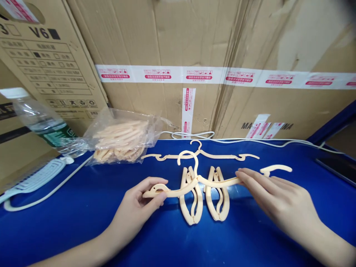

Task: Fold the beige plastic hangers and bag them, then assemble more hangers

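A cream folding clothes hanger (217,183) is held up between my two hands, its hook pointing upward. My left hand (143,202) pinches the left arm near its end, where the curved tip piece lies folded back. My right hand (278,200) grips the right arm, whose tip piece sticks out beyond the fingers. Below the held hanger, two folded hangers lie on the blue table: a left folded hanger (198,207) and a right folded hanger (226,207). Behind them lies an unfolded hanger (222,156) with both tips extended.
A clear plastic bag (122,137) of folded hangers sits at the back left. Near it are a water bottle (52,126), a pale hairbrush (39,176) and a white cable (250,140). Cardboard boxes (155,107) wall off the back of the blue table (111,230). A dark phone-like object (336,170) lies far right.
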### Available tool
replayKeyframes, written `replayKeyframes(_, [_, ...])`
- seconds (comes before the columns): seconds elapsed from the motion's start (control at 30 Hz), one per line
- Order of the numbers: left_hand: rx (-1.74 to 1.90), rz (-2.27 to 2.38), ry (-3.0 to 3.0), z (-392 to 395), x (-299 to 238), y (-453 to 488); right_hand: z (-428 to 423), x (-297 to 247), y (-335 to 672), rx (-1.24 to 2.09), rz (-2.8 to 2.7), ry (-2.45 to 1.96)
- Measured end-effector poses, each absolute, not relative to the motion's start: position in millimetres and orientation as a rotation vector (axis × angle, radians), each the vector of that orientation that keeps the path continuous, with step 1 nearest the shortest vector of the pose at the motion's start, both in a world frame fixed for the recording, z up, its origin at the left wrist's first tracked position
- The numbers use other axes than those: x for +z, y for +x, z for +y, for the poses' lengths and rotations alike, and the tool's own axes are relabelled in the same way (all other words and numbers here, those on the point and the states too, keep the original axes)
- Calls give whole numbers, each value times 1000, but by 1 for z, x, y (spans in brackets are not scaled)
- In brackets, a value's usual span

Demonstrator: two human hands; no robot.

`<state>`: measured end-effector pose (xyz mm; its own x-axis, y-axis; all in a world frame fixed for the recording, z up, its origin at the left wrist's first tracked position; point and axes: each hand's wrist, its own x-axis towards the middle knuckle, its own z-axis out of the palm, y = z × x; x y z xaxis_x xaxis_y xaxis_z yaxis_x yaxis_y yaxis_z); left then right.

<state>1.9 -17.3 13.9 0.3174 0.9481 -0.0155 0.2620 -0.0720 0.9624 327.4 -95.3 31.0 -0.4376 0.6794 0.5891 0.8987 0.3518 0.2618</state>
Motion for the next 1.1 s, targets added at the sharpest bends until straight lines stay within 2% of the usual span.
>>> replayKeyframes(0.17, [861, 1159, 1515, -18, 17, 3, -94, 25, 322, -666, -2168, -1490])
replayKeyframes(0.53, [939, 1092, 1300, -14, 11, 2, -84, 23, 314, 469, -1734, -1467])
replayKeyframes(0.7, [992, 1008, 1215, -17, 13, 7, -83, 30, 307, 828, -1525, -1357])
replayKeyframes(0.93, [786, 958, 1433, -31, 17, 15, -98, 19, 269, 1157, -1361, -1196])
replayKeyframes(1.1, [777, 932, 1408, -34, 12, 16, -102, 17, 255, 1192, -1362, -1076])
